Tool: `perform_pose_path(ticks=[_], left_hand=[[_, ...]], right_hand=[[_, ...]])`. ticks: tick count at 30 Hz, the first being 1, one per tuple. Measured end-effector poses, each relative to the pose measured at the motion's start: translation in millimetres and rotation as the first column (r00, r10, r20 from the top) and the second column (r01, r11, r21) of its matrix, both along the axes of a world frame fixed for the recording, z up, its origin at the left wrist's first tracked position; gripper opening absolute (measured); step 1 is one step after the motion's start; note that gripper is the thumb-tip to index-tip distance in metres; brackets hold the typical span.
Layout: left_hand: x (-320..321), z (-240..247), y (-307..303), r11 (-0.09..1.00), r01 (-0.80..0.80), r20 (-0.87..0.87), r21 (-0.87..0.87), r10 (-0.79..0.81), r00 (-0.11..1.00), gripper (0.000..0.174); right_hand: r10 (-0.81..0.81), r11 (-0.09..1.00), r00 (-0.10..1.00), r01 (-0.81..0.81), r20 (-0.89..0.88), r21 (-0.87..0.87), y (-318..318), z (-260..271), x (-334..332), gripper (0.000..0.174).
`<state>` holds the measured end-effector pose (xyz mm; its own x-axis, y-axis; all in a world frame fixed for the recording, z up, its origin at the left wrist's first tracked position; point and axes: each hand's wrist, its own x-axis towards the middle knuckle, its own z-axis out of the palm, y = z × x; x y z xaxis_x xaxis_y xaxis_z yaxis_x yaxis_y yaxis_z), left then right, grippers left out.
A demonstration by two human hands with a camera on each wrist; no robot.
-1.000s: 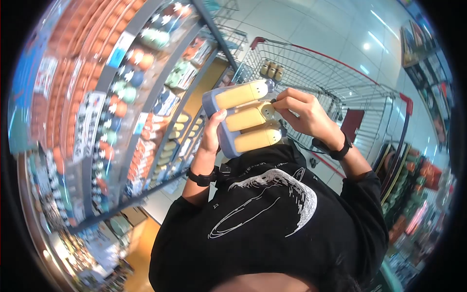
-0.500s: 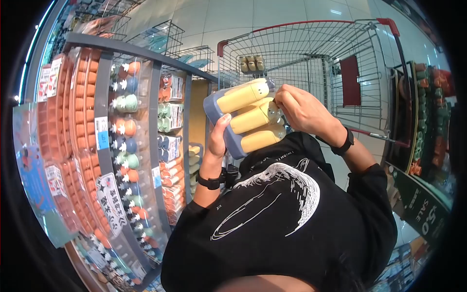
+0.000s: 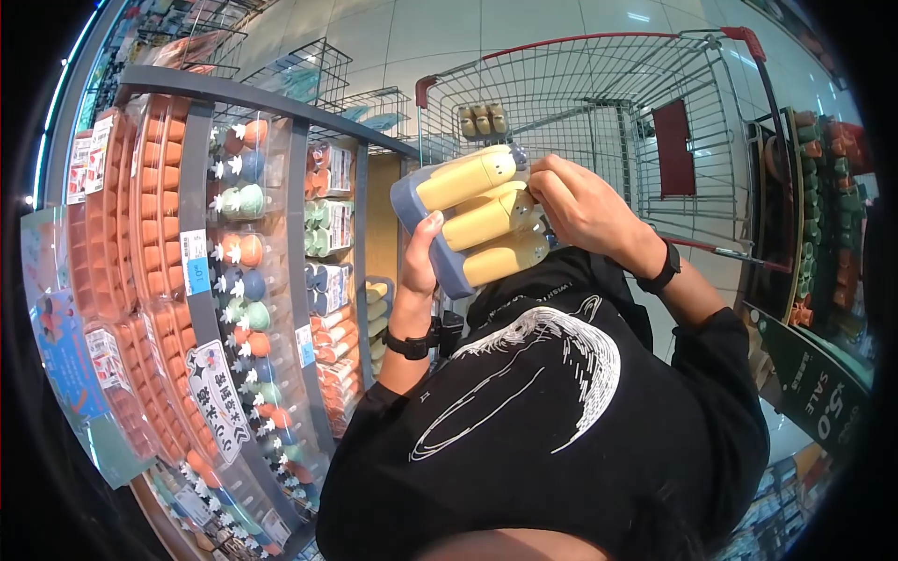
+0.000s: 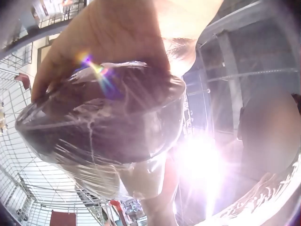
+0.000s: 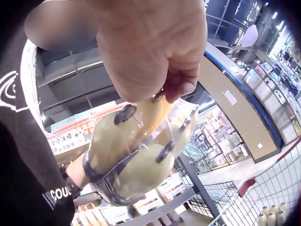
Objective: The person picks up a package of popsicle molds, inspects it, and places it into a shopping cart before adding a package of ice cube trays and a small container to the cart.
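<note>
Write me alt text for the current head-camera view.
A person's left hand holds a clear-wrapped pack of yellow, bottle-shaped items on a blue base, while the right hand pinches at one end. Goods-filled shelves stand at left; a wire shopping cart stands beyond.

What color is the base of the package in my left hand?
The base is muted slate blue, seen best in the head view.
</note>
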<state>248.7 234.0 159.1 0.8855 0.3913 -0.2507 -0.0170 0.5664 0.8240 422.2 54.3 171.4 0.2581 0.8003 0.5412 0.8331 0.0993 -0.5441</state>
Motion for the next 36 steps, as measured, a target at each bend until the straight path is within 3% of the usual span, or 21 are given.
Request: perform_pose_path(ticks=[8,10,13,17,20,22,25,36], left_hand=[[-2,-9,-6,0.997,-0.047,0.021,0.063,0.046,0.999,0.051],[-3,-3,-8,0.997,-0.066,-0.005,-0.028,0.066,0.998,0.052],[-3,2,-7,0.995,-0.083,0.001,0.052,0.083,0.997,0.053],[-5,12,-8,0.995,-0.09,-0.025,0.036,0.091,0.996,0.053],[-7,15,-7,0.994,-0.109,-0.023,-0.014,0.109,0.994,0.053],[-8,16,-9,0.993,-0.118,-0.007,-0.026,0.118,0.993,0.053],[-9,12,-11,0.987,-0.152,-0.014,0.054,0.153,0.988,0.054],[-13,13,-16,0.986,-0.144,0.0,0.085,0.144,0.99,0.056]], right_hand=[[0.017,1.0,1.0,-0.017,0.024,0.003,-1,-4,9,0.021],[0.061,0.998,0.992,-0.058,-0.113,0.03,-2,3,11,0.025],[0.103,0.995,0.974,-0.102,-0.203,0.014,-4,12,14,0.031],[0.156,0.988,0.966,-0.157,-0.205,0.01,-6,22,19,0.038],[0.166,0.985,0.937,-0.171,-0.307,0.008,-7,29,16,0.041],[0.131,0.976,0.886,-0.194,-0.444,-0.099,-9,32,12,0.042],[0.085,0.99,0.876,-0.129,-0.474,-0.06,-5,31,5,0.036],[0.067,0.997,0.791,-0.083,-0.608,0.002,-5,19,-2,0.035]])
